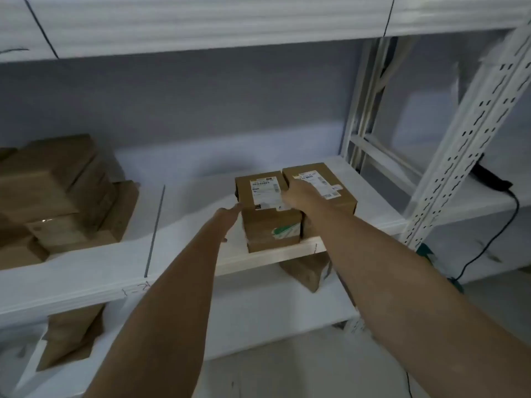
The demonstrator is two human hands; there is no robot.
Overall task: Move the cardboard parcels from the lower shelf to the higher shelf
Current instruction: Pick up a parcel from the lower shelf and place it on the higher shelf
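Observation:
On the middle shelf (184, 254) stands a small stack of cardboard parcels. A labelled parcel (260, 193) lies on top of a parcel with a green mark (273, 231), and a second labelled parcel (324, 182) sits right beside it. My left hand (228, 215) reaches out with its fingers straight, the tips touching the stack's left side. My right hand (298, 196) lies over the gap between the two labelled parcels and grips the right edge of the left one. On the lower shelf (258, 311) are a tilted parcel (306, 272) and another parcel (71, 337).
A larger pile of brown parcels (57, 193) fills the left end of the middle shelf. The upper shelf board (201, 27) runs overhead. A perforated white upright (471, 130) stands at the right, with a black cable (500, 225) hanging behind it.

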